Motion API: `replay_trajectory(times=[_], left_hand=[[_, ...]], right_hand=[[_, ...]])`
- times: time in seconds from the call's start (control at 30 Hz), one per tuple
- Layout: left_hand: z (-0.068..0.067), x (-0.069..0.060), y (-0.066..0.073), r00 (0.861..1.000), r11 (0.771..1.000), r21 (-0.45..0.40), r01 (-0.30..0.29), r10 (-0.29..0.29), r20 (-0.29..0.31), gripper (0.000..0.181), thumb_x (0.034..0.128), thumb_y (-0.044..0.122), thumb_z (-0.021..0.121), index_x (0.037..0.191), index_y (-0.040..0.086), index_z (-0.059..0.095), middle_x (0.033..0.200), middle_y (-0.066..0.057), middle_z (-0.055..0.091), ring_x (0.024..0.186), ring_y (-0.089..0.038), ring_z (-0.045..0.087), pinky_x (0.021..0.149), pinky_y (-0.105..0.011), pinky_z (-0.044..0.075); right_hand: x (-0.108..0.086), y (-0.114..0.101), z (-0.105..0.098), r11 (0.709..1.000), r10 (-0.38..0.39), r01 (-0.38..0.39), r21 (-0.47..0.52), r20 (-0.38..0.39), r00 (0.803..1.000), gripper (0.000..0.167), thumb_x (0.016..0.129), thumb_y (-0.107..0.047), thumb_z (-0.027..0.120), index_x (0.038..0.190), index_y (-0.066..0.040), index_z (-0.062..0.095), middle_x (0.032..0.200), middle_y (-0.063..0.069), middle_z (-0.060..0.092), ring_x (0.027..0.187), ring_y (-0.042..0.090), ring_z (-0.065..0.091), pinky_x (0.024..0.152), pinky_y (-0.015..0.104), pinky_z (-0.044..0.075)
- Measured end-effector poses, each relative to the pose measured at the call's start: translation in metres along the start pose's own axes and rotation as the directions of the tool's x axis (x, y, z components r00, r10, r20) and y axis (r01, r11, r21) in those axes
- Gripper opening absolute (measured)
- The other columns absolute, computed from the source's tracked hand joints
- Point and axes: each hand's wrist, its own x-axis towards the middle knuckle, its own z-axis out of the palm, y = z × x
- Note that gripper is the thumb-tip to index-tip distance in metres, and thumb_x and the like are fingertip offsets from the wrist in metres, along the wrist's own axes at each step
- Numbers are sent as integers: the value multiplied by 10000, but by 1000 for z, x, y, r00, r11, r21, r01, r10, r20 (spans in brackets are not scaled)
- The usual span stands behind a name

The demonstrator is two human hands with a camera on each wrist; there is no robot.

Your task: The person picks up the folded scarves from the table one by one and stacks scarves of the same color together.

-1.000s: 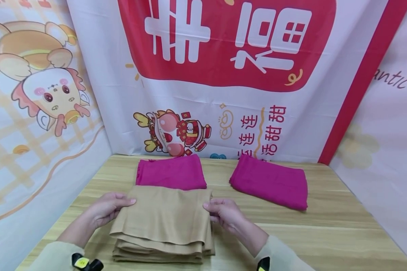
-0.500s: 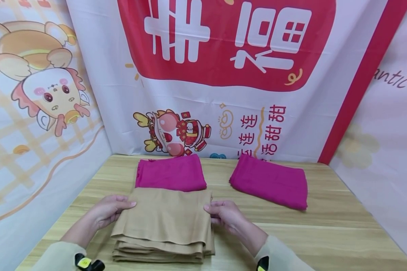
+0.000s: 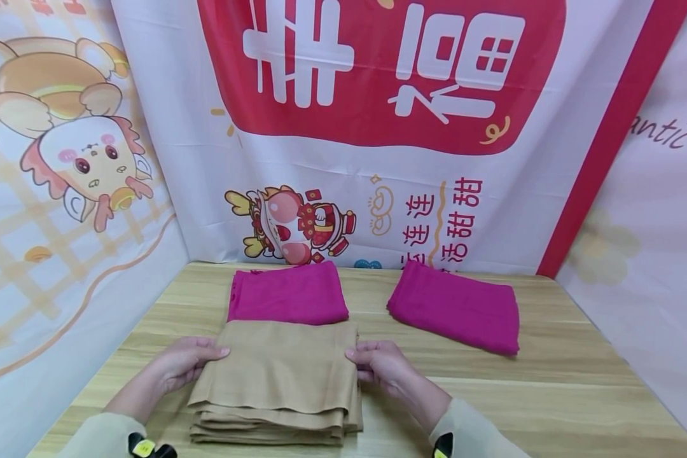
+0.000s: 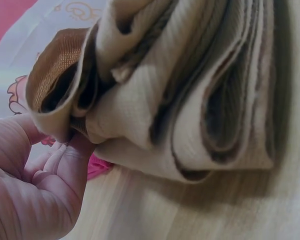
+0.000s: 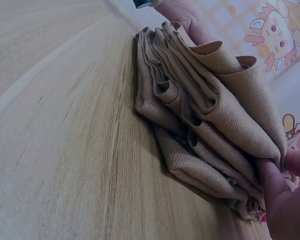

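Observation:
A tan cloth (image 3: 280, 366), folded into a thick stack of several layers, lies at the table's front, left of centre. My left hand (image 3: 182, 364) pinches its upper layers at the far left corner, thumb on top. At the far right corner my right hand (image 3: 385, 370) pinches it the same way. Seen from the left wrist, the edge of the tan cloth (image 4: 140, 110) shows looped folds, with my left hand (image 4: 45, 180) gripping the far end. In the right wrist view, rounded folds and a frayed corner show beside my right hand (image 5: 285, 195).
Directly behind the tan stack lies a folded magenta cloth (image 3: 289, 294), its near edge close to or under the tan one. Another folded magenta cloth (image 3: 455, 308) lies at the back right of the wooden table (image 3: 521, 407). A printed curtain (image 3: 372, 159) hangs behind the table.
Both hands have drawn the far edge of the tan cloth slightly toward me and lower. A little more of the magenta cloth behind it shows. The grip is kept.

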Motion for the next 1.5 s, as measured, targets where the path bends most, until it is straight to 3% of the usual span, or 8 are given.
replay_trajectory(times=[0.47,0.9,1.17,1.33,1.5], left_hand=[[1,-2,-5,1000,1000,8,-2,2,1,303,885,74,690,1107,-118,611,921,-101,715,824,-227,703,779,-395,571],[-5,1,-7,999,1000,-18,8,-7,47,178,907,87,672,1045,-25,661,937,-85,717,849,-219,701,798,-398,566],[-4,-1,-3,998,999,-28,18,-16,68,151,920,103,657,1031,2,664,944,-82,717,866,-210,695,810,-398,563],[-6,-2,-1,998,1000,7,24,-24,56,129,916,114,666,1003,18,664,931,-66,713,862,-200,688,809,-388,564],[-8,-1,2,999,998,66,5,-8,45,132,925,105,650,1006,0,652,949,-71,711,877,-196,684,809,-379,564]], right_hand=[[4,2,-2,999,15,-16,-28,-42,999,295,895,-5,669,1130,157,597,874,99,702,760,149,681,716,290,579],[5,4,-5,1000,22,-22,-19,-1,1000,277,905,-23,662,1116,147,605,897,99,699,806,167,680,765,326,575],[6,1,-7,998,60,-58,-31,42,997,180,914,-59,663,1040,70,652,908,117,713,798,181,688,765,336,575],[5,-2,-9,996,77,-74,-54,63,995,178,920,-70,662,1043,57,645,948,139,713,846,198,689,785,357,572],[3,-5,-10,994,90,-87,-67,59,994,296,913,-62,670,1139,106,577,998,175,700,898,229,685,795,377,569]])
